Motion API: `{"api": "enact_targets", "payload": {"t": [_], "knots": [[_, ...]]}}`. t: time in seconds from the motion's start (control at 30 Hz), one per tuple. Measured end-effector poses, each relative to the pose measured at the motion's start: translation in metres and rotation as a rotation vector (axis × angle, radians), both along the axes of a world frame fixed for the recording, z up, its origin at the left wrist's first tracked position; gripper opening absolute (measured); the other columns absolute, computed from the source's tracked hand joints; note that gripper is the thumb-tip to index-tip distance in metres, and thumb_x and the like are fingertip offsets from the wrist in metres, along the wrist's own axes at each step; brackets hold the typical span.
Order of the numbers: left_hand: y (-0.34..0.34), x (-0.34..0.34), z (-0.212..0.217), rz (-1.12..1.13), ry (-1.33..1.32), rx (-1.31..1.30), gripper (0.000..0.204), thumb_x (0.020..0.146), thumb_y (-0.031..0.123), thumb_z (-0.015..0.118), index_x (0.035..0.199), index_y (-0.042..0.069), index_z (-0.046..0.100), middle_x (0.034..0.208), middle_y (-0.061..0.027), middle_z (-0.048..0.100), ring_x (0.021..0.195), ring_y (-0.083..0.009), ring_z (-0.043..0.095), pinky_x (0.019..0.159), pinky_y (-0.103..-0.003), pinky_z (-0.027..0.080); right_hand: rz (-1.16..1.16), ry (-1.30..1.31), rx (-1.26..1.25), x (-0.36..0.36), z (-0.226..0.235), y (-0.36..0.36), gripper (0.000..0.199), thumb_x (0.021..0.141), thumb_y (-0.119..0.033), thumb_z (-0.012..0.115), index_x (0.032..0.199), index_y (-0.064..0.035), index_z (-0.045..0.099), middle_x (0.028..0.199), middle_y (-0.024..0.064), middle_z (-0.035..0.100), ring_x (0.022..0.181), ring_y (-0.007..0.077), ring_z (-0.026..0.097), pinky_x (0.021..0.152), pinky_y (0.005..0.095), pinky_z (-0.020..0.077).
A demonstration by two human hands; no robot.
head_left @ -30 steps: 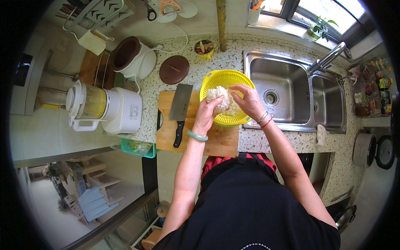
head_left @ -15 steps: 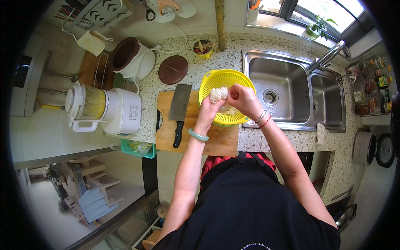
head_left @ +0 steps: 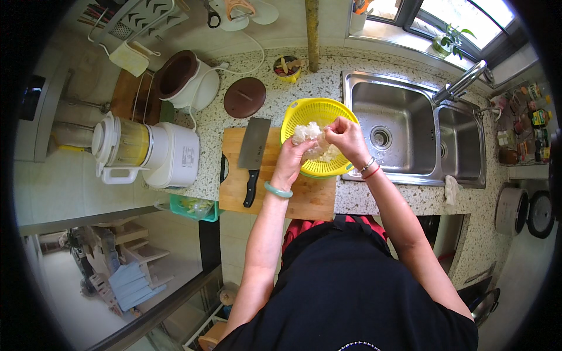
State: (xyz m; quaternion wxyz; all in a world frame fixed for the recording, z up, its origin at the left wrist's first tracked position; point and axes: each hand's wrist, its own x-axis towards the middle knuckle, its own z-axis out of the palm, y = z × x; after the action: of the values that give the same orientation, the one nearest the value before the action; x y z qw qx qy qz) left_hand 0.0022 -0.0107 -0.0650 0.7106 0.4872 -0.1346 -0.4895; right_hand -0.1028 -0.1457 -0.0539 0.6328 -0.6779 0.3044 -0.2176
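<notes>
1. Two hands meet over a yellow colander [head_left: 319, 111] that sits on the speckled counter [head_left: 275, 111], its near edge over the wooden cutting board [head_left: 304, 196].
2. The left hand [head_left: 293, 157] is closed around a pale, frilly white clump [head_left: 305, 133], holding it from below, just above the colander's bowl.
3. The right hand [head_left: 346, 136] pinches the same clump from the other side, fingers together on its edge.
4. More pale pieces lie inside the colander beneath the hands.
5. A cleaver [head_left: 253, 153] lies flat on the board, just left of the left hand and apart from it.
6. A steel double sink [head_left: 410, 126] lies right beside the colander.
</notes>
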Motion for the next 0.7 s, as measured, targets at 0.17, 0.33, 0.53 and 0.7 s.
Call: {"api": "enact_targets", "payload": {"t": [0.17,0.33,0.53,0.7], "knots": [[0.003,0.002,0.005,-0.003,0.061,-0.006,0.032,0.087,0.006,0.061,0.118,0.001,0.056,0.112,-0.0065,0.062,0.1,-0.015,0.06,0.089,-0.032,0.051,0.067,0.071,-0.119,-0.008,0.0,-0.009,0.019,0.083,-0.013,0.066,0.093,0.0025,0.065,0.079,0.0076,0.068,0.071,0.0108,0.063,0.067,0.0253,0.0507],[-0.001,-0.001,0.008,-0.01,0.004,-0.01,0.033,0.09,0.011,0.061,0.121,0.003,0.054,0.112,-0.0049,0.06,0.101,-0.014,0.06,0.089,-0.031,0.05,0.044,-0.002,-0.358,-0.01,0.009,-0.003,0.021,0.083,-0.015,0.067,0.096,0.001,0.066,0.08,0.0098,0.068,0.071,0.0138,0.064,0.067,0.0267,0.0513],[-0.006,-0.003,0.004,0.04,-0.136,0.002,0.031,0.09,0.013,0.063,0.119,0.003,0.056,0.112,-0.004,0.062,0.099,-0.012,0.06,0.086,-0.027,0.05,0.077,0.059,-0.257,-0.009,0.029,0.001,0.024,0.081,-0.016,0.069,0.096,0.0021,0.065,0.078,0.0118,0.068,0.068,0.0179,0.065,0.064,0.0293,0.0519],[-0.01,-0.007,0.006,0.083,-0.229,0.071,0.031,0.087,0.012,0.067,0.116,0.003,0.059,0.107,-0.0033,0.064,0.094,-0.0102,0.061,0.084,-0.025,0.049,0.051,0.0,-0.408,-0.004,0.022,0.006,0.02,0.078,-0.012,0.07,0.088,0.0029,0.063,0.073,0.0135,0.065,0.066,0.0215,0.066,0.062,0.0313,0.0524]]}}
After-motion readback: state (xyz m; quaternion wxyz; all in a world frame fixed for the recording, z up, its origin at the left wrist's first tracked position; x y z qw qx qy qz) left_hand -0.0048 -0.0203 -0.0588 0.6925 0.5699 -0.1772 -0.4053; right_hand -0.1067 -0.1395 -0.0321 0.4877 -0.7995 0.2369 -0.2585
